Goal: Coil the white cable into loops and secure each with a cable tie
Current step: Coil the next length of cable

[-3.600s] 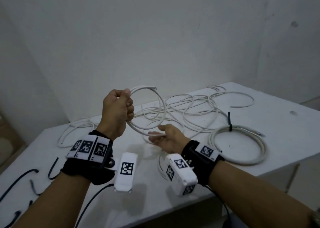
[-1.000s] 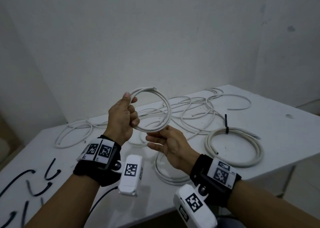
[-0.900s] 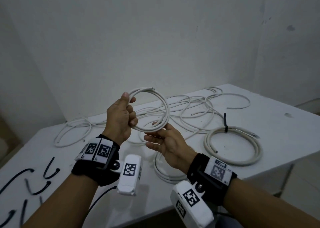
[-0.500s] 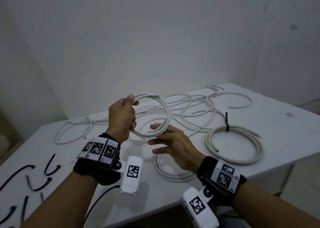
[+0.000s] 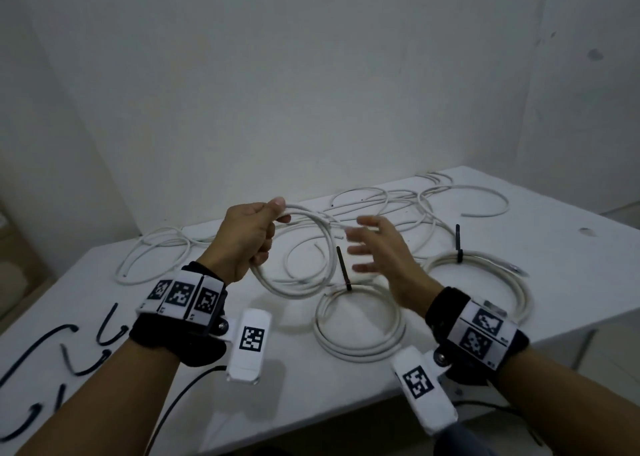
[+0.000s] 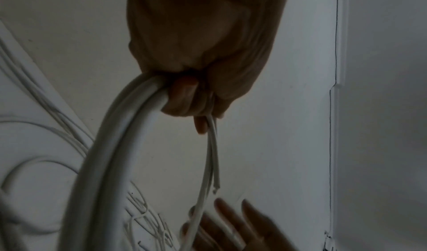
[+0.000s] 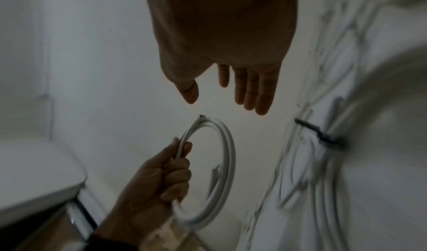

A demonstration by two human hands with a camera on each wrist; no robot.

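1. White cable, round plastic-jacketed (image 5: 304, 247): you hold a small coil of it above the white table (image 5: 571, 258), at about 11 o'clock from the middle of the tabletop, with the rest of the length trailing away into the loose tangle at 12 o'clock.
2. Your left hand (image 5: 247, 237) has its fingers curled round the coil's left side, and the thumb presses the strands at the top; the left wrist view shows several strands bunched in the fist and a cut end hanging free below it.
3. Your right hand (image 5: 379, 251) is spread, fingers straight and apart, just right of the coil. It grips nothing; whether a fingertip brushes a strand, you cannot tell, since that hand is blurred.
4. A finished white cable coil (image 5: 360, 320) lies on the table at 6 o'clock from the held loops, with a black cable tie (image 5: 343, 268) standing up from its far edge.
5. A second bound white coil (image 5: 485, 279) lies at 3 o'clock, its own black tie (image 5: 458, 244) upright at the far rim.
6. Loose black cable ties (image 5: 69, 348) lie scattered at 8 o'clock, near the table's left edge.
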